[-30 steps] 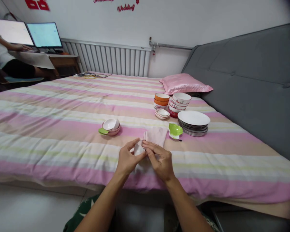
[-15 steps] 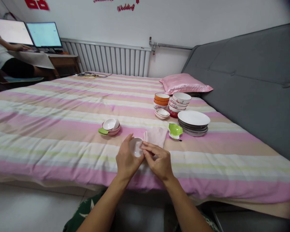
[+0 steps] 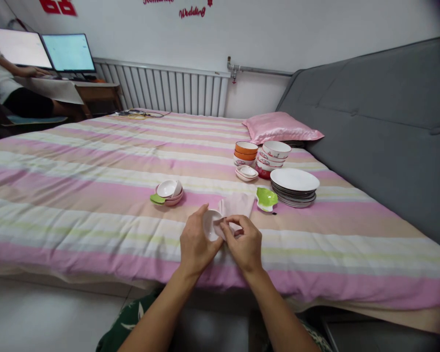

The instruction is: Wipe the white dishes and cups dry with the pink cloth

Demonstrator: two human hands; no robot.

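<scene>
Lower centre of frame: left hand (image 3: 198,240), fingers half-curled, grips small white bowl (image 3: 210,225); right hand (image 3: 244,241), fingertips pinched together, holds pale pink cloth (image 3: 238,204) against it.

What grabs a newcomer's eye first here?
Probably, front and centre, the left hand holding a small white bowl and the right hand a pale pink cloth against it. Next, the bright green leaf-shaped dish on the striped bedspread, left of the plate stack. Then the red lettering on the wall above the radiator.
</scene>
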